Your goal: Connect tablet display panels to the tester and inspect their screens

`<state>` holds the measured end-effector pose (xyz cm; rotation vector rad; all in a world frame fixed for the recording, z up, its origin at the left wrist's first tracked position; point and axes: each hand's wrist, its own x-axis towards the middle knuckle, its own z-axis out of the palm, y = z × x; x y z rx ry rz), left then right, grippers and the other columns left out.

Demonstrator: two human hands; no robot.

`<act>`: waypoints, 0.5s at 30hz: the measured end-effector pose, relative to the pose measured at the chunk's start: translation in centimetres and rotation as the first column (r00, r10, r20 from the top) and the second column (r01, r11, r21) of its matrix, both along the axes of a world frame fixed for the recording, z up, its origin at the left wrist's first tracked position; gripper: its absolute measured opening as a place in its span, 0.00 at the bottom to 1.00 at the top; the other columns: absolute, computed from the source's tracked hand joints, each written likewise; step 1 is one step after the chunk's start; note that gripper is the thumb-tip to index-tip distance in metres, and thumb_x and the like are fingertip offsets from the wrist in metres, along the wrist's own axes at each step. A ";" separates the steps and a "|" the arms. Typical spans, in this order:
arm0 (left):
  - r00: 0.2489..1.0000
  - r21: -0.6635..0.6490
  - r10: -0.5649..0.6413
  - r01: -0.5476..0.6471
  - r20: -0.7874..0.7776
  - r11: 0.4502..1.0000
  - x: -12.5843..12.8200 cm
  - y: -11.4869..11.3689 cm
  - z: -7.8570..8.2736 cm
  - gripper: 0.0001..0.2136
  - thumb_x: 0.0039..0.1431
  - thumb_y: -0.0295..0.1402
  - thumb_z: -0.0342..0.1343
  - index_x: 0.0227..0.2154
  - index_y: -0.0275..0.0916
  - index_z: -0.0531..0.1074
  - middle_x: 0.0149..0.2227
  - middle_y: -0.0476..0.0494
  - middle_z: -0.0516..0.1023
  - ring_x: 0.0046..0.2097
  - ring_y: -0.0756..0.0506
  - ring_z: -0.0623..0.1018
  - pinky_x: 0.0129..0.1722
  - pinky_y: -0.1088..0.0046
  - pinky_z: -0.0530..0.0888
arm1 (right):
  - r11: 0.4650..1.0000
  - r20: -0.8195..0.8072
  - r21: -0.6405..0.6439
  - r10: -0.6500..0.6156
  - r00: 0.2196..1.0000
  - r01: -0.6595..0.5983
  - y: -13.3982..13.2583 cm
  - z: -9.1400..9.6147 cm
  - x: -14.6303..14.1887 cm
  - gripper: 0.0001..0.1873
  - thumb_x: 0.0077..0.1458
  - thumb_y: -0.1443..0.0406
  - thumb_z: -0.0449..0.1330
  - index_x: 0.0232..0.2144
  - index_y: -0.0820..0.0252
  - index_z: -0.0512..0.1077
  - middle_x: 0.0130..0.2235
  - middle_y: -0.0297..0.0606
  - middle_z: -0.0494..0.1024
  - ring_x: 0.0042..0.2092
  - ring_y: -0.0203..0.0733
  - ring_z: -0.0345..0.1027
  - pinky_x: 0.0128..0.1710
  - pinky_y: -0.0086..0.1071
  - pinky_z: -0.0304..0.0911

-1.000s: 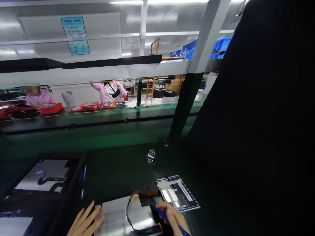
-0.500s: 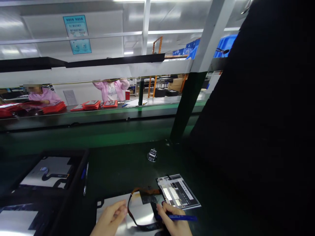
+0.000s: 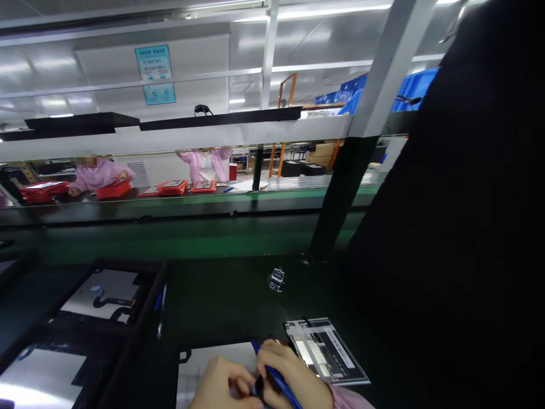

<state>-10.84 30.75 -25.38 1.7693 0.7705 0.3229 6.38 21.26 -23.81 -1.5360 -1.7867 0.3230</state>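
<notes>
A silver-backed flat panel lies before me at the lower middle, its near part cut off by the frame. My left hand rests over it with fingers curled, thumb and forefinger closed at a small dark piece, perhaps the black flex cable. Close against it, my right hand grips a slim blue pen-like tool, which slants across the fingers. The hands hide most of the cable. Just right of them lies a screen panel with an exposed circuit board.
On the left, black trays hold more silver-backed panels. A pen lies alongside. A small clear stand sits behind the panels. Beyond the bench are a post, red stacks and two people in pink. A black curtain hangs right.
My hands have come together over the panel, and the blue tool has swung from pointing right to a steeper slant. The flex cable's loop is now covered. The whole view has shifted.
</notes>
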 end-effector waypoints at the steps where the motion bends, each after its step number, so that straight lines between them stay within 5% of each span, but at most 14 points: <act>1: 0.999 0.027 -0.014 0.015 -0.034 1.000 0.1 -0.1 0.4 0.10 0.39 0.30 0.68 0.29 0.38 0.79 0.28 0.46 0.78 0.35 0.41 0.75 0.39 0.68 0.70 | 0.999 0.026 -0.048 0.004 1.000 -0.003 0.2 -0.3 0.0 0.12 0.31 0.75 0.51 0.23 0.56 0.59 0.25 0.32 0.70 0.32 0.39 0.68 0.30 0.27 0.59; 9: 0.989 -0.028 -0.048 0.044 -0.142 0.999 0.4 -0.4 1.7 0.15 0.36 0.32 0.70 0.31 0.35 0.78 0.29 0.48 0.76 0.35 0.45 0.74 0.37 0.72 0.70 | 0.979 0.057 -0.137 0.163 0.985 -0.154 0.4 -1.1 0.2 0.14 0.34 0.76 0.51 0.25 0.56 0.57 0.28 0.34 0.68 0.35 0.41 0.64 0.32 0.28 0.56; 15: 0.979 -0.125 -0.202 0.203 0.020 0.971 -1.9 1.0 -1.5 0.21 0.39 0.48 0.68 0.29 0.34 0.78 0.27 0.45 0.78 0.33 0.44 0.78 0.34 0.72 0.72 | 0.987 -0.067 -0.064 0.142 0.988 -0.146 0.6 -1.6 2.2 0.13 0.32 0.75 0.50 0.24 0.56 0.56 0.26 0.31 0.66 0.31 0.39 0.62 0.38 0.31 0.60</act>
